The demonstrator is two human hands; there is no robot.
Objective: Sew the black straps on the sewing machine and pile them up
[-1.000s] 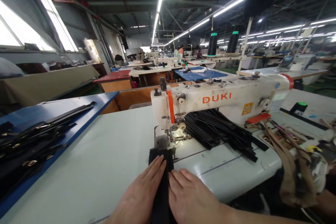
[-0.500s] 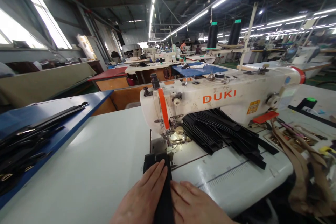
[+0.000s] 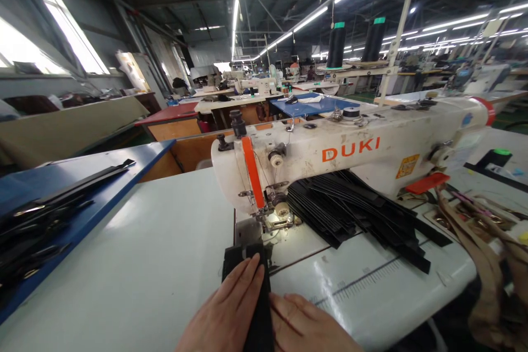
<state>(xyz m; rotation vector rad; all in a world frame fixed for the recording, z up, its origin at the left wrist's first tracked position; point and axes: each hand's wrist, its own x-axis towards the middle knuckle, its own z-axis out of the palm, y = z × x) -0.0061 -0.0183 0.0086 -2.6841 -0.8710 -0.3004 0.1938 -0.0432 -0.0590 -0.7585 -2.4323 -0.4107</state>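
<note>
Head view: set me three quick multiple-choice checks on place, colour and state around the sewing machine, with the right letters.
1. Where does the pile of black strips lie?
A. under the arm of the sewing machine
B. on the blue board
C. on the floor

2. What colour is the DUKI lettering?
A. green
B. orange
C. blue

3. How do the hands meet the black strip in front of the needle?
A. both lifted clear of it
B. one pinches it in the air
C. both lie flat, pressing it to the table

Answers:
1 A, the pile sits on the machine bed beneath the white arm.
2 B, the letters are orange on the white body.
3 C, the left hand and the right hand lie open along either side of the strip.
</note>
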